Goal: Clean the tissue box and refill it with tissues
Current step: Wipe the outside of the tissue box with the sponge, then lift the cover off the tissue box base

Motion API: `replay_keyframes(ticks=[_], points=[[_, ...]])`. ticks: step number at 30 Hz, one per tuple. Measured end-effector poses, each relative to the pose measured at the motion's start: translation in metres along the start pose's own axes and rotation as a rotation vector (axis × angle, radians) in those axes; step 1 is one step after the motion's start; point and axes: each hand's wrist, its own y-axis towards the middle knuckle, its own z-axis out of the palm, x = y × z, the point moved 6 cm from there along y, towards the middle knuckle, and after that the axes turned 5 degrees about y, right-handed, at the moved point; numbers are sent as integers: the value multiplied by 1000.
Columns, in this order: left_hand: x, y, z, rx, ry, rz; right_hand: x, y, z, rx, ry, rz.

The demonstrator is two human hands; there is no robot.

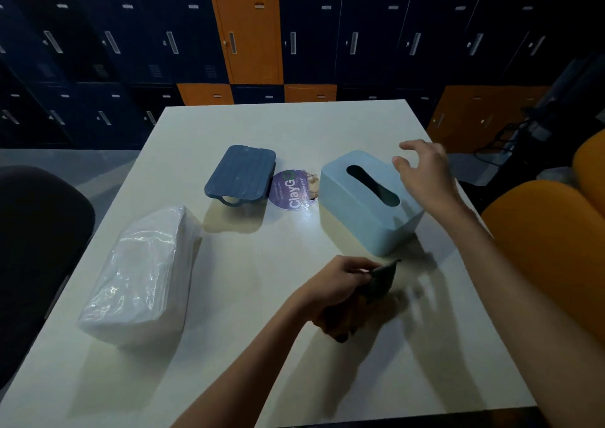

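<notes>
A light blue tissue box cover (357, 211) with an oval slot on top stands on the white table (255, 345), right of centre. My right hand (424, 172) hovers open just over its far right end. In front of the box my left hand (337, 291) is shut on a dark grey cloth (381, 280). The box's dark blue ribbed base (240, 175) lies apart at the middle. A clear plastic pack of white tissues (144, 277) lies at the left.
A round purple ClayGo sticker (293, 190) is on the table between the base and the cover. Orange chairs (550, 250) stand at the right, a dark chair (36, 247) at the left. Blue and orange lockers (248, 34) fill the back wall.
</notes>
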Motion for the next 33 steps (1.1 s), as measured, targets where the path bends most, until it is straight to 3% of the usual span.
replay_keyframes(ticks=[5, 10, 15, 19, 25, 28, 33], points=[[-24, 5, -7, -3, -111, 14, 2, -70, -30, 81, 194, -95], [-48, 21, 9, -41, -217, 42, -45, -112, -28, 258, 283, 97], [-40, 37, 45, -49, 72, 18, -102, -122, -25, 201, 253, 309], [-31, 40, 60, -101, 324, 88, -130, -126, -20, 175, 78, 396], [-29, 27, 54, -88, 476, 225, -145, -117, -12, 256, -232, 468], [-20, 14, 37, -57, 447, 209, -115, -100, -21, 190, -393, 365], [-2, -3, -2, -112, 348, 145, -25, -71, -13, 60, -187, -12]])
